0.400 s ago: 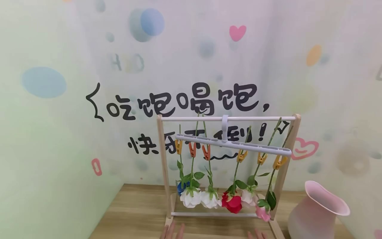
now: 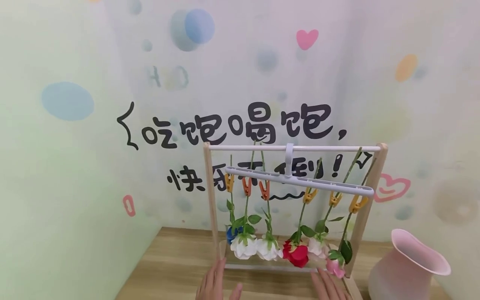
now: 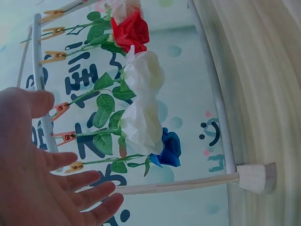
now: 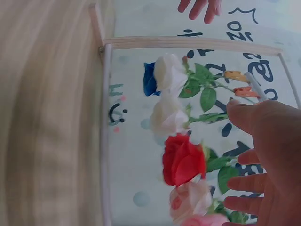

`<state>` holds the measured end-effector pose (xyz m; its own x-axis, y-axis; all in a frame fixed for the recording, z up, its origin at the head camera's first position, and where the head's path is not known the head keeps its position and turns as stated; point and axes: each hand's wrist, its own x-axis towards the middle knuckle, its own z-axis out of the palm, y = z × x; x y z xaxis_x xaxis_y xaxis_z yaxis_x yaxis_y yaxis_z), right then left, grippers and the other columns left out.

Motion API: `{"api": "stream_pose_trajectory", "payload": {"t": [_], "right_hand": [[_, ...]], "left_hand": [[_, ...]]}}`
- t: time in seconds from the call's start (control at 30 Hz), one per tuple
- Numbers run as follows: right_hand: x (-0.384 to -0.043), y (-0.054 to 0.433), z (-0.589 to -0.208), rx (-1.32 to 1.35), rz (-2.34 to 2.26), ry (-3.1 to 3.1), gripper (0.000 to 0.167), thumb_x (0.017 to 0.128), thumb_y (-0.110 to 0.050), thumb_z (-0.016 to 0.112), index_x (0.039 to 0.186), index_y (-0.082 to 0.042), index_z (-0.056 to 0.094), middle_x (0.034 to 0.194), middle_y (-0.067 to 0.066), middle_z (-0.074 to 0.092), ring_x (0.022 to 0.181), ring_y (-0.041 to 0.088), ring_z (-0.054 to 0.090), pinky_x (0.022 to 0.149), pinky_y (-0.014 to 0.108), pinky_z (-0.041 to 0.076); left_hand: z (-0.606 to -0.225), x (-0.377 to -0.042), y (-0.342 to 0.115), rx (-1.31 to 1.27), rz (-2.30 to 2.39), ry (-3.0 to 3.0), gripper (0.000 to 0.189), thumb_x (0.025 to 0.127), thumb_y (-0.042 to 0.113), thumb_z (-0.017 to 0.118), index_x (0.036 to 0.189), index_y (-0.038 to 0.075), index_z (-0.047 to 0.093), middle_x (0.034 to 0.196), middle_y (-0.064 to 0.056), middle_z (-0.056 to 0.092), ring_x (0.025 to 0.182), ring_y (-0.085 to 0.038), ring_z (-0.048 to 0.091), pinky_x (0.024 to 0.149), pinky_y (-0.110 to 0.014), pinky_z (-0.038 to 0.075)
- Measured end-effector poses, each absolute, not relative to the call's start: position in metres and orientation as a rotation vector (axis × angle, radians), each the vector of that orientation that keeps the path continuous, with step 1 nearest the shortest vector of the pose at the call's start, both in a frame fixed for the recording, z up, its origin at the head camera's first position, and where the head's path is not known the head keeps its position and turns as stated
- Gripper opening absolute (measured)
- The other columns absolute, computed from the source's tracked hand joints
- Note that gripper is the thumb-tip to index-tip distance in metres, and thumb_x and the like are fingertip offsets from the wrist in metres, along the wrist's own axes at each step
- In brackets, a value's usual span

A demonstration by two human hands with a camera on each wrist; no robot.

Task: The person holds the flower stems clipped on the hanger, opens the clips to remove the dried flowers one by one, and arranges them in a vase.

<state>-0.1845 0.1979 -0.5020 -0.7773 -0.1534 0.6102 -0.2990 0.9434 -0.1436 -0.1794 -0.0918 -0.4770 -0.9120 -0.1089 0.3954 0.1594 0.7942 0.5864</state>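
A wooden rack (image 2: 210,187) with white rods stands on the table, and a pale grey hanger (image 2: 318,183) hooks over its top rod, tilted down to the right. Artificial roses hang head-down from its yellow and orange clips: a blue rose (image 2: 233,236), two white roses (image 3: 144,123), a red rose (image 4: 183,161), a pale pink one (image 2: 318,247) and a pink one (image 2: 335,267). My left hand (image 2: 212,283) is in front of the rack's lower left, fingers extended and holding nothing. Near the lower right, my right hand (image 2: 328,286) has its fingers spread, also holding nothing.
A pink-and-white vase (image 2: 403,266) with a wavy rim stands right of the rack. Behind the wooden table (image 2: 165,258) is a patterned wall covering (image 2: 240,75) with black lettering. A pale green wall (image 2: 56,191) rises on the left.
Both hands have come farther up into the head view, toward the rack. The head view has shifted slightly, so the whole scene sits a little more to the right.
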Motion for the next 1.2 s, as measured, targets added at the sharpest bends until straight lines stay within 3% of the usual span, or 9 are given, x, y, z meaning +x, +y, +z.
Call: {"api": "stream_pose_trajectory", "payload": {"t": [0.1,0.27,0.43,0.57,0.83,1.2], "right_hand": [[-0.179,0.176,-0.47,0.264,0.322,-2.515,0.08,0.078,-0.069,0.068,0.131,-0.009,0.061,0.134,0.013,0.061,0.119,0.036,0.058,0.091,0.061,0.046],[-0.192,0.161,-0.441,0.409,0.286,-2.367,0.072,0.077,-0.052,0.078,0.129,-0.005,0.06,0.133,0.014,0.06,0.116,0.034,0.06,0.093,0.058,0.047],[-0.206,0.147,-0.416,0.454,0.356,-2.365,0.067,0.081,-0.043,0.079,0.132,-0.006,0.059,0.134,0.013,0.059,0.118,0.034,0.059,0.091,0.061,0.048],[-0.214,0.136,-0.406,0.501,0.422,-2.344,0.065,0.084,-0.04,0.077,0.134,-0.004,0.058,0.135,0.014,0.06,0.12,0.035,0.059,0.092,0.058,0.049],[-0.23,0.122,-0.392,0.585,0.469,-2.238,0.062,0.085,-0.036,0.076,0.134,-0.004,0.058,0.134,0.013,0.06,0.119,0.032,0.058,0.086,0.053,0.052],[-0.25,0.106,-0.373,0.633,0.485,-2.21,0.058,0.088,-0.036,0.074,0.133,-0.003,0.058,0.132,0.014,0.061,0.119,0.032,0.059,0.092,0.052,0.051]], "left_hand": [[-0.465,-0.188,-0.093,-0.032,-0.923,-2.533,0.066,0.091,0.049,0.064,0.141,0.008,0.05,0.137,-0.018,0.054,0.12,-0.037,0.056,0.09,-0.055,0.05],[-0.454,-0.205,-0.094,-0.044,-0.991,-2.464,0.058,0.095,0.039,0.064,0.142,0.009,0.047,0.136,-0.015,0.053,0.121,-0.037,0.056,0.089,-0.056,0.05],[-0.447,-0.223,-0.091,-0.063,-1.137,-2.43,0.056,0.098,0.034,0.06,0.145,0.01,0.042,0.145,-0.017,0.045,0.13,-0.04,0.048,0.097,-0.061,0.045],[-0.446,-0.236,-0.091,-0.066,-1.204,-2.401,0.057,0.099,0.034,0.058,0.148,0.011,0.039,0.151,-0.018,0.04,0.136,-0.041,0.042,0.102,-0.062,0.04],[-0.441,-0.256,-0.087,-0.092,-1.272,-2.338,0.057,0.1,0.025,0.058,0.149,0.008,0.037,0.15,-0.019,0.04,0.135,-0.041,0.043,0.103,-0.061,0.039],[-0.44,-0.284,-0.082,-0.087,-1.35,-2.268,0.058,0.1,0.021,0.055,0.15,0.0,0.034,0.152,-0.025,0.037,0.138,-0.043,0.038,0.109,-0.06,0.034]]}}
